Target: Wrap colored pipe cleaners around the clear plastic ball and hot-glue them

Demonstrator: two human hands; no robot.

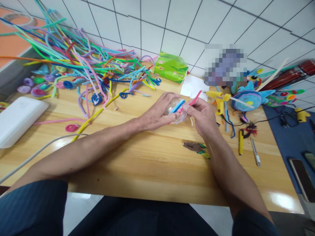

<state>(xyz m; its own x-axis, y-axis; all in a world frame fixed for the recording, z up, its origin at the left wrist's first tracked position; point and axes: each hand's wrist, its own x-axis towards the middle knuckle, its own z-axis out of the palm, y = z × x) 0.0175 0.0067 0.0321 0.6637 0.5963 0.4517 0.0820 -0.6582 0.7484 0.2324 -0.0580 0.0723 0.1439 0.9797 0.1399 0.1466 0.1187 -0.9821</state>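
Observation:
My left hand (159, 111) is wrapped round a small clear plastic bottle (169, 108) with a blue and a white band round it. Its thumb lies along the near side. My right hand (203, 116) pinches a pink pipe cleaner (197, 97) against the bottle's right end, with the free end sticking up past the fingers. Part of the bottle is hidden behind the fingers. Pliers (194, 147) with green and yellow handles lie under my right wrist. Right of that hand is a yellow glue gun (218, 101) with a glue stick in it.
A big heap of coloured pipe cleaners (93, 70) covers the back left. A white box-like device (22, 121) with a cable sits at the left. Farther back stands a green packet (170, 67). A blue fish craft (247, 100), a yellow cutter (241, 142) and a white cutter (255, 152) are at right.

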